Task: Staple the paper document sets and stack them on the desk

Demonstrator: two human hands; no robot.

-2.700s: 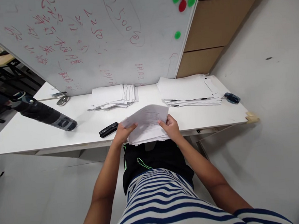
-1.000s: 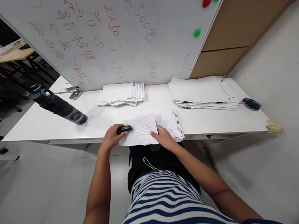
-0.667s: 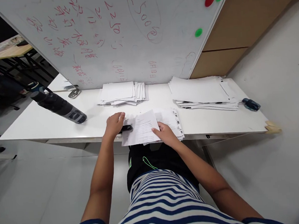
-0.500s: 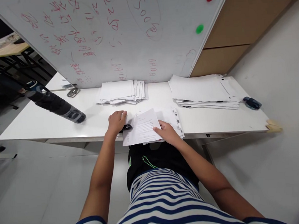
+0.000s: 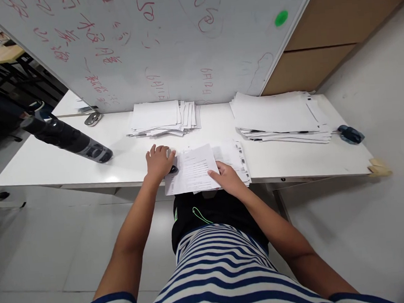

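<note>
My right hand (image 5: 228, 177) pinches the right edge of some printed sheets (image 5: 191, 170), thumb on top. These sheets are tilted and overhang the desk's front edge. Beneath and to their right lies another stack of printed papers (image 5: 239, 160) with dark marks along its right side. My left hand (image 5: 160, 161) is at the sheets' left edge, palm down, its fingers spread. A black, rounded tool (image 5: 173, 169), which looks like the end of a stapler, shows between that hand and the paper; most of it is hidden.
The white desk (image 5: 127, 168) also bears a left paper pile (image 5: 156, 115), a larger right pile (image 5: 275, 114), a dark bottle (image 5: 73, 139), a computer mouse (image 5: 92, 119) and a dark blue object (image 5: 350, 134) near the right end. A whiteboard (image 5: 181, 56) stands along the back.
My left hand's fingers have lifted and spread, where before they lay closer together over the black tool. My right hand keeps its hold on the sheets. The camera view has tipped slightly down.
</note>
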